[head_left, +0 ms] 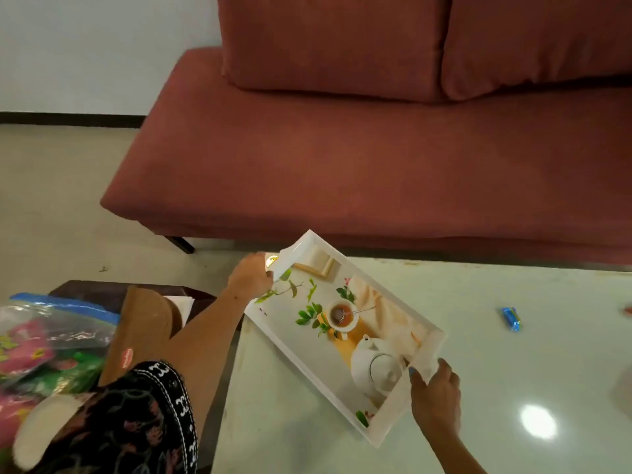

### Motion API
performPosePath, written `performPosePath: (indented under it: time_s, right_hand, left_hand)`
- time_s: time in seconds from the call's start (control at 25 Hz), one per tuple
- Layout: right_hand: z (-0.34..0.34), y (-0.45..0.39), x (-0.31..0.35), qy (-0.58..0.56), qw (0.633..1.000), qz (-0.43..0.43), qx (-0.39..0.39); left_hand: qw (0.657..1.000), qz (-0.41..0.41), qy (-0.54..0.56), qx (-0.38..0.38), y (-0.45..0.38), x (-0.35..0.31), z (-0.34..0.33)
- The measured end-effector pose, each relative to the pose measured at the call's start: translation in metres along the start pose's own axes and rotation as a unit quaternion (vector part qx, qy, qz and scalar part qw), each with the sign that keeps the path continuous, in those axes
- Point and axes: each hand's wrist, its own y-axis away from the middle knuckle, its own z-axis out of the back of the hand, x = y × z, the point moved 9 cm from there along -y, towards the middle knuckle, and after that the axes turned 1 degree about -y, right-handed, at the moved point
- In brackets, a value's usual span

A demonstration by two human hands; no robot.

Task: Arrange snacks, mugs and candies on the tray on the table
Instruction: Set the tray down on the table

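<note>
Both arms reach forward: the left hand (251, 274) curls its fingers around the far short end of the white tray (390, 419), while the right hand (436, 395) pinches the near short end, thumb on the inside. The tray sits slanted at the pale table's (478, 336) left corner, near a small blue candy (512, 319). The bagged snacks (51, 343) at lower left are blurred.

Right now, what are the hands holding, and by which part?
The white tray: left hand grips its far end, right hand its near end.
</note>
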Motion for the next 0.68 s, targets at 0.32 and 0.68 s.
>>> performPosePath:
  time_s: [0.32, 0.68]
  right_hand:
    - [-0.017, -0.023, -0.052, -0.217, 0.959, -0.17, -0.064]
    - [0.013, -0.039, -0.065, -0.211, 0.965, -0.142, -0.057]
  left_hand:
    - [1.0, 0.016, -0.005, -0.013, -0.042, 0.008, -0.036]
    - [0.942, 0.184, 0.275, -0.062, -0.011, 0.068, -0.044]
